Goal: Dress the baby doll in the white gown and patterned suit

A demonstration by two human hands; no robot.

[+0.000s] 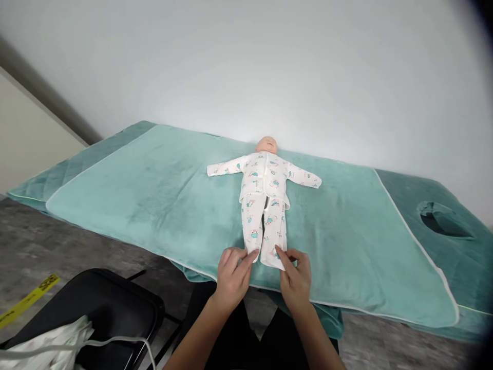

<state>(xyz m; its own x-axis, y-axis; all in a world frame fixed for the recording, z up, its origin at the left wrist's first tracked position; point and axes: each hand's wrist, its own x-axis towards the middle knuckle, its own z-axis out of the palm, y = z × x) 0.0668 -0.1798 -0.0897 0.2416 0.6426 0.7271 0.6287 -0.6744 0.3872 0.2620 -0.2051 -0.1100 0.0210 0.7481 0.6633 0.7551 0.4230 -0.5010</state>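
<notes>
A baby doll (pixel 267 145) lies on its back on a teal towel (pixel 154 200), arms spread, dressed in a white printed top (pixel 265 177) and matching trousers (pixel 265 226). My left hand (pixel 232 277) pinches the cuff of the left trouser leg near the towel's front edge. My right hand (pixel 296 280) pinches the cuff of the right trouser leg. Both hands sit side by side at the doll's feet, fingers closed on the fabric.
The towel covers a teal padded table (pixel 466 246) with a face hole (pixel 442 221) at the right end, set against a white wall. A black chair (pixel 100 308) at lower left holds white cloth (pixel 50 344) and a cable. Yellow tape (pixel 29 298) marks the grey floor.
</notes>
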